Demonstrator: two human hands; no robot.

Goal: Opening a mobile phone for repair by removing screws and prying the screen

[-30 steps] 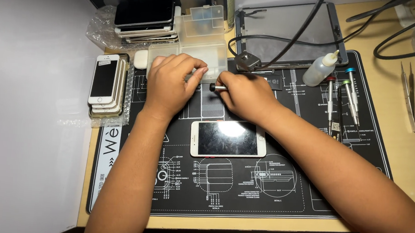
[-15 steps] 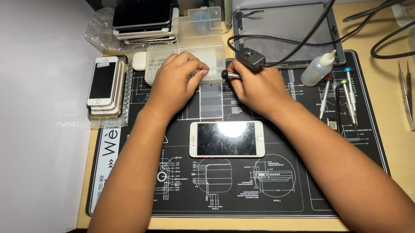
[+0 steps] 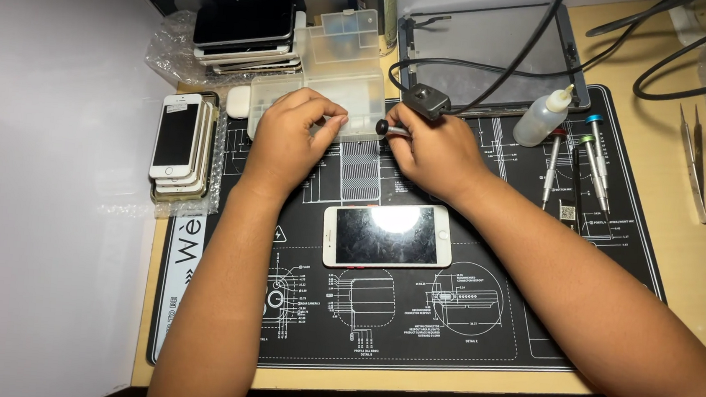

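Note:
A white smartphone (image 3: 386,236) lies face up, screen dark, in the middle of a black work mat (image 3: 478,318). Beyond it, my left hand (image 3: 289,137) rests with pinched fingers on the front edge of a clear plastic parts box (image 3: 342,76) whose lid stands up. My right hand (image 3: 432,153) is closed around a small screwdriver (image 3: 385,129); only its black cap end shows, pointing left toward the box. The two hands are close together, just apart.
A stack of phones (image 3: 177,145) sits at the mat's left edge, more screens (image 3: 244,34) behind. Several screwdrivers (image 3: 587,162) and a small squeeze bottle (image 3: 544,114) lie on the right, tweezers (image 3: 695,162) farther right. Black cables (image 3: 515,64) cross a grey frame at the back.
Both hands have shifted away from me toward the clear box. The right hand still holds the screwdriver; the phone has not moved on the mat.

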